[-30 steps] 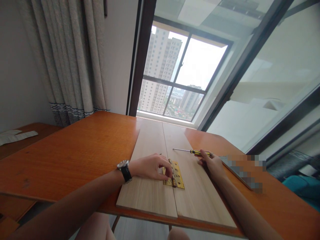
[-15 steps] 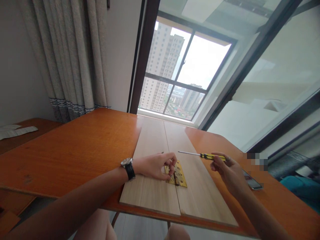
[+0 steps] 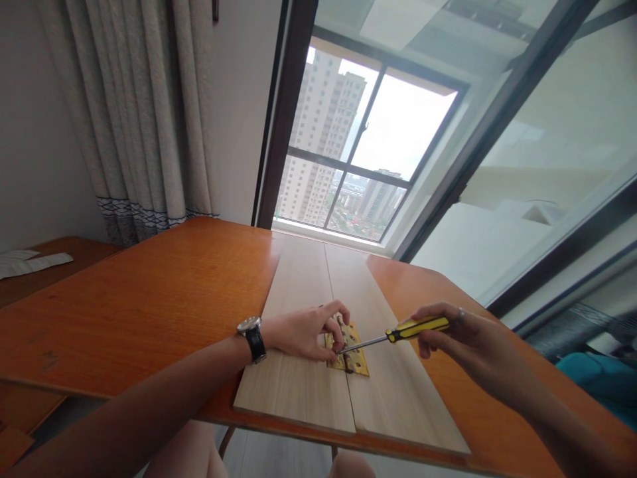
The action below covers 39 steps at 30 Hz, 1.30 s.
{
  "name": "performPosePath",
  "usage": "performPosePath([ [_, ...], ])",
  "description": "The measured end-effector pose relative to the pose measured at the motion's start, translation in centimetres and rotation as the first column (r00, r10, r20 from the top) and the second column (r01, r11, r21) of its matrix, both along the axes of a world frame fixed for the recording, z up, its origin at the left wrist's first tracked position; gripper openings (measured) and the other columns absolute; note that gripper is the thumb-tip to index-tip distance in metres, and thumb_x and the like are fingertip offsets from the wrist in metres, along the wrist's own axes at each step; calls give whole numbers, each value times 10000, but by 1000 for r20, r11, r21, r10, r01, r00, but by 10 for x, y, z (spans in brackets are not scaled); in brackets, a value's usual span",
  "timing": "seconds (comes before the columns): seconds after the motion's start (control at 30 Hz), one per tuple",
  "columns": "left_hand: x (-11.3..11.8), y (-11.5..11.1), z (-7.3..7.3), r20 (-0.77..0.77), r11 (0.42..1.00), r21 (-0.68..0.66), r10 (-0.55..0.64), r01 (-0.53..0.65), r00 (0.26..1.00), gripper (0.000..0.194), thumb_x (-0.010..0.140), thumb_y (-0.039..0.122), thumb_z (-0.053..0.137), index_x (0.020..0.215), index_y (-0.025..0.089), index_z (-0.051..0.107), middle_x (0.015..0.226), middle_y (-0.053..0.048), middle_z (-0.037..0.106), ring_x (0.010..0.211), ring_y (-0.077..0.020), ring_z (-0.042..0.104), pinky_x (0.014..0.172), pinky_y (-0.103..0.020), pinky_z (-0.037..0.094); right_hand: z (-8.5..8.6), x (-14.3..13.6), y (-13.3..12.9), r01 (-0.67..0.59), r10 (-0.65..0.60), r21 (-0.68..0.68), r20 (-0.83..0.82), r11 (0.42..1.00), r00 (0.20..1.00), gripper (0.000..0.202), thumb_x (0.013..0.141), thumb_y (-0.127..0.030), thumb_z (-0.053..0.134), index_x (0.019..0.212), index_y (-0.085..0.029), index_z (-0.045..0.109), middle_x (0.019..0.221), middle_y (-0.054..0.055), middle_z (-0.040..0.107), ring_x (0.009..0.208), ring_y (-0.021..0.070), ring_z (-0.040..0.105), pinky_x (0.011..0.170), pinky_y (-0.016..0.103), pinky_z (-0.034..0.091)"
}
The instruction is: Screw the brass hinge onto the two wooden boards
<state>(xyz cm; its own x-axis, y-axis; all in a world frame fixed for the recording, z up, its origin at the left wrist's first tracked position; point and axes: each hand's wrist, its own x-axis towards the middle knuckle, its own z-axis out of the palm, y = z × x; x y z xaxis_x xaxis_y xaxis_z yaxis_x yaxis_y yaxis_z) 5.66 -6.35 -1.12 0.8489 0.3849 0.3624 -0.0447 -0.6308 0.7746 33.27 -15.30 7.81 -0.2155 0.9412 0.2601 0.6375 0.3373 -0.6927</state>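
A brass-coloured butt hinge (image 3: 359,358) lies opened flat across the seam between the left wooden board (image 3: 293,392) and the right wooden board (image 3: 398,392). My left hand (image 3: 301,332) rests on the left board, thumb and fingers pinched over the hinge's left leaf. Whatever is between those fingertips is too small to make out. In my right hand (image 3: 462,335) is a screwdriver (image 3: 418,328) with a yellow and black handle, held nearly level. Its shaft slants down to the left, and its tip meets the left fingertips above the hinge. My left fingers cover part of the hinge.
Both boards lie on an orange-brown wooden table (image 3: 149,299), whose front edge is close to my knees. A window (image 3: 368,146) and dark frames rise behind the table. A curtain (image 3: 134,113) hangs at the left. Papers (image 3: 34,262) lie on a lower surface at far left.
My right hand has brought the screwdriver down and left, so its tip has come from above the right board to my left fingertips. My left hand stays at the hinge.
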Motion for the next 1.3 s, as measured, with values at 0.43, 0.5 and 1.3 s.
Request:
performPosePath([
  [0.43, 0, 2, 0, 1, 998, 46, -40, 40, 999, 215, 760, 93, 697, 929, 170, 589, 910, -11, 668, 838, -126, 620, 789, -212, 461, 24, -11, -3, -52, 39, 56, 222, 997, 974, 337, 889, -518, 607, 952, -194, 674, 697, 59, 712, 626, 209, 675, 635, 335, 535],
  [0.5, -1, 2, 0, 1, 996, 79, -33, 32, 999, 171, 766, 100, 693, 907, 162, 619, 912, -20, 666, 835, -131, 610, 777, -209, 462, 30, -17, -5, -86, 68, 64, 250, 994, 966, 312, 885, -499, 626, 955, -201, 688, 764, 69, 731, 630, 198, 682, 637, 325, 550],
  [1.3, -3, 0, 5, -72, 990, 144, 11, -1, 997, 117, 781, 131, 703, 890, 161, 675, 861, 3, 652, 769, -121, 554, 705, -198, 425, 61, -76, 8, -197, 137, 53, 548, 979, 825, 191, 872, -440, 641, 861, -249, 640, 699, -7, 724, 577, 160, 641, 551, 258, 468],
])
